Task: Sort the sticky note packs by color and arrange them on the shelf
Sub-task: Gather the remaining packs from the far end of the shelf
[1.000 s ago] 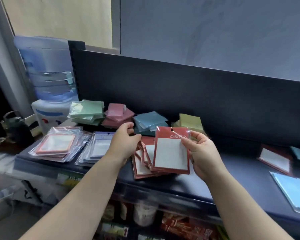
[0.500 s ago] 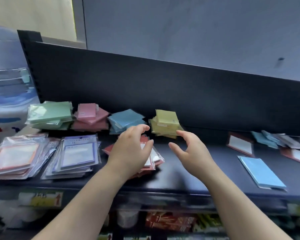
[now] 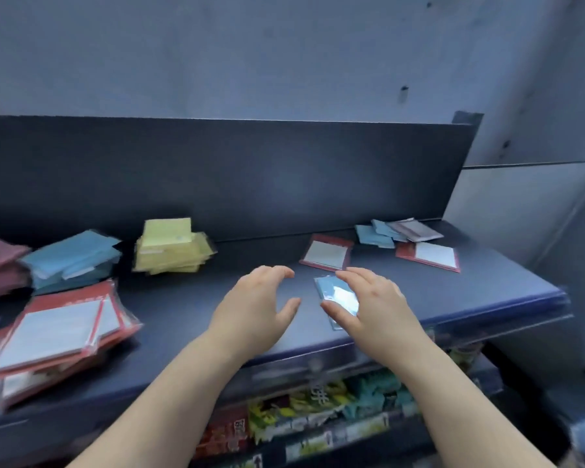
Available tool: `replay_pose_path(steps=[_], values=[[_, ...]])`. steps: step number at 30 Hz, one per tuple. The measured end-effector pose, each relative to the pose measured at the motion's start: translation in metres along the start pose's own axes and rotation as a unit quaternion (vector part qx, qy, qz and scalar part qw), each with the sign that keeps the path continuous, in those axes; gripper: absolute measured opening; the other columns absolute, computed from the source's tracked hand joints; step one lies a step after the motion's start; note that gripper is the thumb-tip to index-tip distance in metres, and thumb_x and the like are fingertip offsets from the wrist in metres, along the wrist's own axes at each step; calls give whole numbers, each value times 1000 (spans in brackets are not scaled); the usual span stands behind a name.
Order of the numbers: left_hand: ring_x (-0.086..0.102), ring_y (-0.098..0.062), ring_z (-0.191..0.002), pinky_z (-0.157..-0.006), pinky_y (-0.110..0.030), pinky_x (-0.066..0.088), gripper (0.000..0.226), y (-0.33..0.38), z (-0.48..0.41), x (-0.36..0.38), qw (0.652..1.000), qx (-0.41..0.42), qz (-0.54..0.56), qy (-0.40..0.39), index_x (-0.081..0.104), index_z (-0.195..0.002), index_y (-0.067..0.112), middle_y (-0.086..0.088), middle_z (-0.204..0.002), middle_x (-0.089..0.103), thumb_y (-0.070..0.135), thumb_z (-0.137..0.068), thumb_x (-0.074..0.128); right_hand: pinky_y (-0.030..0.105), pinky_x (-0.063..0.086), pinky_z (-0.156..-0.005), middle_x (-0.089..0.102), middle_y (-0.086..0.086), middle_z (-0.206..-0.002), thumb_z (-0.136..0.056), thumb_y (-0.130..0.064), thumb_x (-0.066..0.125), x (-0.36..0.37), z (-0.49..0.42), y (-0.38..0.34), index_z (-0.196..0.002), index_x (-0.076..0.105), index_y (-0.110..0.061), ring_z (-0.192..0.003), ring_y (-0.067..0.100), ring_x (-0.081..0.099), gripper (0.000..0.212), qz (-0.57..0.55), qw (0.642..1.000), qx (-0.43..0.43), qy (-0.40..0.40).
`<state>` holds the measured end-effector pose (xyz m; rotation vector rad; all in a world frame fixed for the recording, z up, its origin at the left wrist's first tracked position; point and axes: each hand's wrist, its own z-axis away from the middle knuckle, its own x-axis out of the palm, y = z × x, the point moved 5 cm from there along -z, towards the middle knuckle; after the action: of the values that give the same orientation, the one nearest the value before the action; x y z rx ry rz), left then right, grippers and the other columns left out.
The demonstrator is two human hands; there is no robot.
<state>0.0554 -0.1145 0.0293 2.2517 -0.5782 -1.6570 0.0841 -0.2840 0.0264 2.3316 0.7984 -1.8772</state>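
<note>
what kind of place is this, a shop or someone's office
Most likely a small shop, perhaps a stationery one. A dark display shelf with a back panel carries a yellow pile and a blue pile of wrapped sticky notes, and packaged goods fill the rack below.

Shelf (image 3: pixel 189 298): yellow stack (image 3: pixel 172 248), blue stack (image 3: pixel 71 258); left hand (image 3: pixel 253 312) spread; right hand (image 3: pixel 378 309) over blue pack (image 3: pixel 338 292), contact unclear through blur.

stacks (image 3: pixel 169 248) left on shelf (image 3: pixel 189 309), loose packs (image 3: pixel 328 253) right
</note>
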Motion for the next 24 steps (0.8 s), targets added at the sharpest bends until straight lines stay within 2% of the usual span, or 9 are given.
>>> replay_pose_path(steps=[7, 12, 18, 21, 24], values=[[40, -9, -129, -104, -27, 36, 49, 73, -33, 59, 999, 3, -19, -44, 41, -137, 31, 12, -141, 43, 42, -91, 53, 30, 18, -113, 33, -9, -149, -92, -55, 44, -29, 8, 97, -145, 32, -27, -136, 11, 28, 61, -24, 999, 5, -27], [37, -9, -131, -104, -30, 36, 53, 97, -52, 84, 996, -14, -42, -80, 37, -139, 31, 12, -143, 39, 48, -91, 52, 32, 20, -114, 35, -9, -148, -92, -53, 46, -33, -3, 140, -144, 33, -26, -137, 12, 29, 60, -44, 999, -3, -25], [42, -18, -127, -101, -35, 40, 57, 84, -102, 88, 986, -56, -100, -117, 35, -140, 29, 5, -142, 40, 50, -90, 52, 33, 22, -114, 36, -7, -148, -92, -51, 48, -26, -38, 172, -143, 34, -26, -136, 13, 30, 59, -38, 999, -7, -26], [42, -24, -128, -102, -39, 40, 68, 60, -131, 91, 975, -96, -135, -146, 28, -144, 30, 0, -146, 36, 57, -87, 52, 32, 23, -113, 36, -6, -147, -92, -50, 48, -22, -61, 187, -143, 35, -25, -134, 16, 32, 58, -19, 999, 8, -33], [45, -29, -125, -99, -41, 42, 81, 32, -156, 96, 955, -149, -183, -181, 23, -146, 26, -6, -140, 43, 67, -82, 50, 33, 23, -113, 35, -6, -148, -92, -51, 47, -17, -84, 203, -144, 33, -26, -135, 17, 32, 60, -1, 998, 29, -53]])
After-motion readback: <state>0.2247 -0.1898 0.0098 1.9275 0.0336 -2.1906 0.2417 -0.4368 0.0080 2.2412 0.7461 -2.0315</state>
